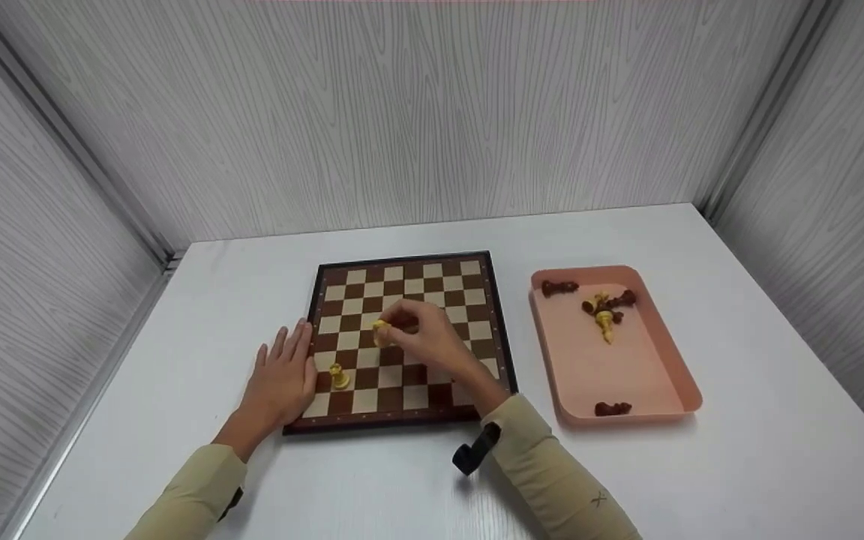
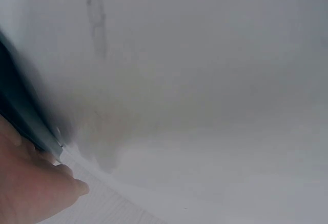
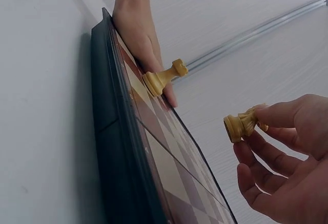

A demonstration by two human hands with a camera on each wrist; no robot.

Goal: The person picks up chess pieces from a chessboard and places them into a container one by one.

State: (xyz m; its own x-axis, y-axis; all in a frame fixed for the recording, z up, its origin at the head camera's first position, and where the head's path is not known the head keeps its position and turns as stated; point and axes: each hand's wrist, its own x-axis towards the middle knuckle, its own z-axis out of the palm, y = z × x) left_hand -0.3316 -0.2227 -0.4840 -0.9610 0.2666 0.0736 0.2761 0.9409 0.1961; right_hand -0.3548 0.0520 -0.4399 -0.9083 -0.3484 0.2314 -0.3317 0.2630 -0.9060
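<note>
A yellow chess knight is pinched between the thumb and fingers of my right hand, held above the chessboard. Its base is free of the board in the right wrist view. A yellow rook stands upright near the board's front left corner. My left hand lies with straight fingers along the board's left edge, its fingertips at the rim. In the left wrist view only part of that hand shows beside the board's dark side.
Right of the board is a pink tray. Several dark red and yellow chess pieces lie in it, among them a yellow piece and a dark piece near the front. Pale walls enclose the white table at the back and sides.
</note>
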